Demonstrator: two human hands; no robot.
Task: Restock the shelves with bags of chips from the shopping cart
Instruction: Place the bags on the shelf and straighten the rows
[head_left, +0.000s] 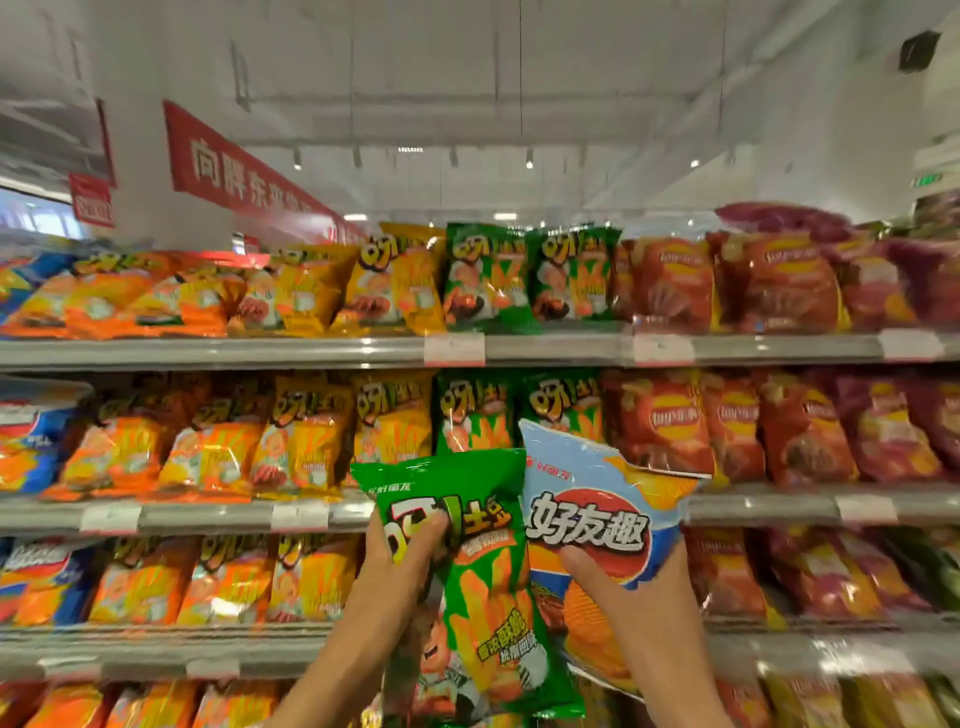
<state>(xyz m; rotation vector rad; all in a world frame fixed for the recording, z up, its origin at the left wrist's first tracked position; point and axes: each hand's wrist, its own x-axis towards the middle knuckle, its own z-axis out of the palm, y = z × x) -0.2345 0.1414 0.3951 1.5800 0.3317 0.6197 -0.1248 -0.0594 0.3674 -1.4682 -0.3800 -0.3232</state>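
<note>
Green bag (488, 582) in curled fingers (423, 532)

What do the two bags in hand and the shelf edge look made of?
Green bag and pale blue bag: thin glossy plastic film, judging by creases and sheen. Shelf edge: looks like grey painted metal, with glare streaks; unsure.

Two bare forearms come up from the bottom edge, no sleeves, watch or rings showing; the left hand (402, 551) and right hand (618, 582) wear no gloves
</note>
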